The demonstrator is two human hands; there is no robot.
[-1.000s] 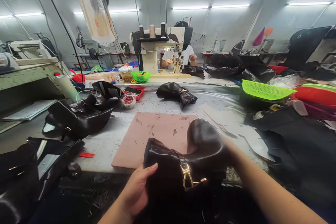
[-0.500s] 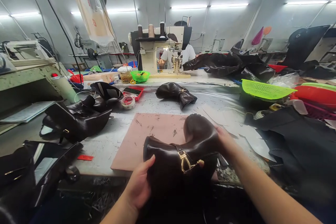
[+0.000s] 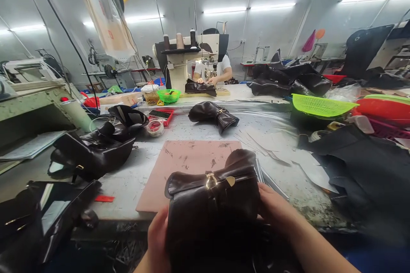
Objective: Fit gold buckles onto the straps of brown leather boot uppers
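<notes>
A dark brown leather boot upper (image 3: 192, 209) with a strap and gold buckle (image 3: 211, 181) is held between my two hands over the near edge of the table. My left hand (image 3: 156, 234) grips its left side, with the fingers mostly hidden behind the leather. On the right side, my right hand (image 3: 275, 207) clasps the other end, its fingertips out of sight. Beneath and beyond the boot upper lies a pink board (image 3: 188, 153). Farther back, another dark boot upper (image 3: 208, 115) with a gold buckle rests on the table.
Several boot uppers (image 3: 92, 153) lie along the left. A red tray (image 3: 168, 117) holds a phone. Black leather pieces (image 3: 368, 166) and a green basket (image 3: 323, 104) sit at right. Opposite, a co-worker's hands (image 3: 209, 81) handle dark leather at a sewing machine (image 3: 179, 64).
The boot upper has been turned and lowered towards me, its buckle now facing up. Both my hands keep hold of it. The co-worker has brought dark leather in front of the machine.
</notes>
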